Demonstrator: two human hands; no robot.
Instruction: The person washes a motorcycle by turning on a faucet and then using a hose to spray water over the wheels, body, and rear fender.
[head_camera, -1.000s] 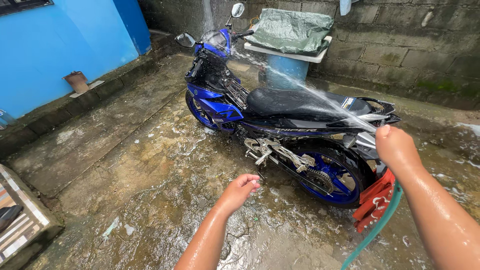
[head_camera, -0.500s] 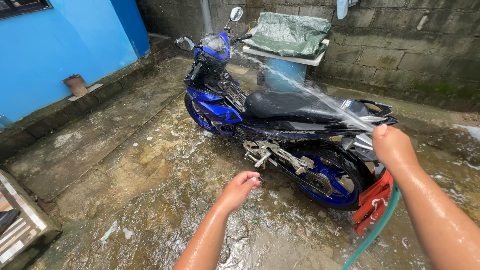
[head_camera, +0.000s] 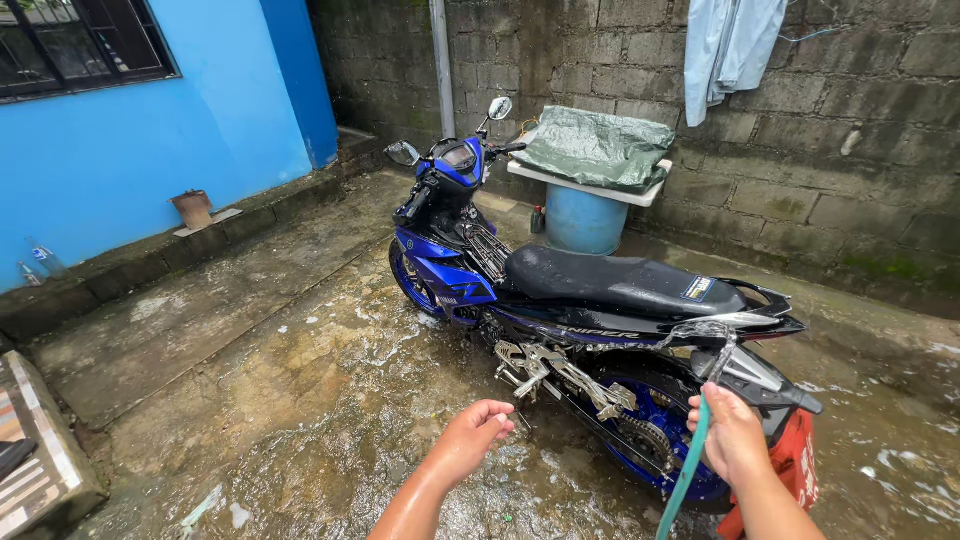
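A blue and black motorcycle stands wet on the concrete yard, front wheel toward the far wall. My right hand is closed around a green hose beside the rear wheel, and a short arc of water leaves the hose end over the tail. My left hand hovers loosely curled and holds nothing, just in front of the engine and footpeg area. A red rag or flap hangs by the rear wheel behind my right hand.
A blue barrel topped by a white slab and green tarp stands behind the motorcycle. A grey block wall with hanging cloth closes the back. A blue wall and raised curb run along the left. A striped bench sits at the lower left.
My right hand has dropped lower and nearer with the hose. The long spray across the seat toward the handlebars has shrunk to a short arc at the tail. The view tilted up.
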